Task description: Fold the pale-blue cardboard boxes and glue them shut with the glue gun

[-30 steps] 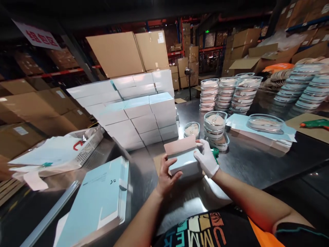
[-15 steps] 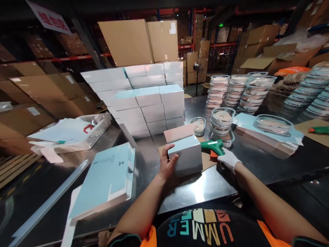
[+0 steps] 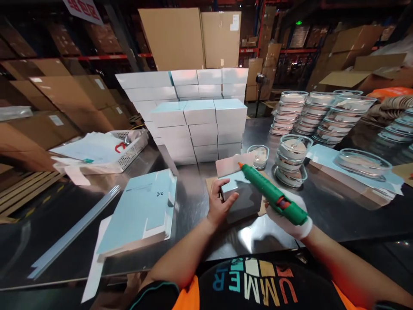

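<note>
My bare left hand (image 3: 218, 203) grips the left end of a small box (image 3: 245, 201), light blue on top and grey in shadow at the front. The box's raised end flap (image 3: 228, 165) stands up at the back. In my white-gloved right hand (image 3: 286, 224) is a green glue gun (image 3: 264, 185), held across the box. Its orange nozzle is over the flap, but I cannot tell whether it touches. Cardboard (image 3: 211, 184) lies under the box. Behind the gun is a glass container (image 3: 258, 156), with a short stack of more containers (image 3: 292, 155) to its right.
White boxes (image 3: 201, 135) are stacked at the back under large cartons (image 3: 171, 38). Flat blue box blanks (image 3: 135, 211) lie on the left, near a white basket (image 3: 134, 150). Tall stacks of glass containers (image 3: 292, 113) stand at the back right. A container (image 3: 364, 163) rests on blue cardboard.
My right hand has lifted the glue gun from beside the box and swung its nozzle up over the raised flap. My left hand still holds the box. The view has shifted slightly.
</note>
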### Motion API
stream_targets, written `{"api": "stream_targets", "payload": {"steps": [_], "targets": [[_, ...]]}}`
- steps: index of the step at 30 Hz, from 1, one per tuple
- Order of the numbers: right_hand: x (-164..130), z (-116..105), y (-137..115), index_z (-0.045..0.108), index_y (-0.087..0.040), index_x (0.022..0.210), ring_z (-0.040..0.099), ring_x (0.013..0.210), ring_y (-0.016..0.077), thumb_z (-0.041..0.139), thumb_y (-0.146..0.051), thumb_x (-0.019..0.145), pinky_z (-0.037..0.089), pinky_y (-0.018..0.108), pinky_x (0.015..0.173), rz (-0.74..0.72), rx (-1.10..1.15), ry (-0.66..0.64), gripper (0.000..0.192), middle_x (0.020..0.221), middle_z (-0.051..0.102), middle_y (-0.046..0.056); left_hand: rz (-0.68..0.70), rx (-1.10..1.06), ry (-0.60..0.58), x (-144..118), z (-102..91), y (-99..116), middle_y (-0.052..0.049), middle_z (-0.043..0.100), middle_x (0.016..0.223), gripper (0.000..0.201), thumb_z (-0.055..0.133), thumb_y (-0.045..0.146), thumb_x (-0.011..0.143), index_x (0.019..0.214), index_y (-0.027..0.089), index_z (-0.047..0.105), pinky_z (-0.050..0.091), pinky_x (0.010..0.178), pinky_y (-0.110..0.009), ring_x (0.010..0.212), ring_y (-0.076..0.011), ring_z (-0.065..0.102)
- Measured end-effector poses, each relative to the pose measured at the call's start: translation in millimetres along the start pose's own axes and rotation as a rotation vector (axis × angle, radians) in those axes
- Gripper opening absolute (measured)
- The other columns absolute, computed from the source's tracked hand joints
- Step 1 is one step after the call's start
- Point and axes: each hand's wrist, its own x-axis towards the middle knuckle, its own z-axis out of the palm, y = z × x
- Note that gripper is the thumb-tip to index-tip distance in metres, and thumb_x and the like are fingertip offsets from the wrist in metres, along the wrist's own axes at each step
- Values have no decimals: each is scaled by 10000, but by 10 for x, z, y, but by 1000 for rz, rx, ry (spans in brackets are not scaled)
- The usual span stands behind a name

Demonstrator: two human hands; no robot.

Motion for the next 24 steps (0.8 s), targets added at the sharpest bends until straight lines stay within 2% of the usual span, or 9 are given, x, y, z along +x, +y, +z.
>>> {"api": "stream_targets", "payload": {"steps": [3, 5, 8, 13, 16, 18, 20, 22, 24], "targets": [[65, 165, -206, 642, -255, 766, 663, 615, 199, 681, -308, 841, 542, 319, 627, -243, -112, 1, 100, 706, 695, 16, 76, 43, -12, -23, 37, -36, -67, 692, 1094, 480, 906, 554, 819, 1139, 243, 728, 530, 994, -396, 1071, -277, 666], [120, 269, -268, 597, -241, 731, 613, 559, 166, 645, -262, 830, 495, 281, 573, -316, -167, 64, 112, 653, 654, 2, 98, 68, -13, -40, 54, -56, -59, 689, 1083, 476, 907, 544, 816, 1127, 232, 726, 546, 954, -391, 1044, -268, 675], [173, 346, -257, 581, -236, 716, 615, 554, 158, 611, -243, 846, 483, 264, 552, -364, -177, 147, 134, 641, 652, 1, 124, 102, -27, -72, 59, -73, -66, 681, 1104, 480, 886, 554, 838, 1157, 229, 733, 562, 943, -390, 1055, -265, 681], [145, 174, 20, 630, -242, 756, 657, 569, 170, 618, -278, 918, 535, 279, 570, -282, -125, 138, 166, 667, 692, 3, 116, 122, -32, -114, 22, -105, -72, 658, 1117, 517, 861, 588, 867, 1229, 242, 734, 550, 977, -384, 1085, -259, 671], [118, 13, 207, 608, -255, 724, 645, 542, 192, 647, -299, 901, 544, 314, 557, -225, -182, 300, 187, 623, 676, 13, 99, 139, -17, -114, -2, -117, -78, 673, 1159, 514, 856, 592, 878, 1238, 246, 734, 522, 1023, -393, 1117, -261, 663], [97, -50, 245, 587, -258, 699, 621, 519, 187, 656, -291, 888, 529, 314, 537, -226, -202, 360, 204, 599, 652, 10, 96, 146, -18, -107, -10, -114, -73, 685, 1160, 509, 849, 594, 886, 1242, 250, 731, 517, 1022, -388, 1113, -258, 664], [69, -58, 209, 566, -255, 681, 589, 502, 166, 656, -290, 893, 504, 296, 518, -245, -173, 316, 233, 587, 619, -5, 91, 150, -18, -103, -11, -105, -70, 693, 1154, 514, 842, 606, 887, 1240, 251, 726, 519, 1018, -386, 1113, -260, 669], [42, -17, 152, 588, -244, 686, 576, 512, 155, 662, -300, 891, 490, 287, 523, -253, -124, 217, 224, 603, 611, -10, 92, 145, -17, -102, -10, -93, -72, 694, 1162, 524, 840, 613, 885, 1241, 249, 719, 527, 1012, -385, 1117, -262, 677], [26, 43, 139, 627, -240, 694, 588, 548, 164, 693, -320, 861, 499, 295, 555, -194, -50, 138, 196, 622, 624, -2, 112, 139, -17, -103, -12, -83, -74, 692, 1163, 523, 843, 611, 883, 1236, 245, 719, 531, 1009, -384, 1124, -264, 680]]}}
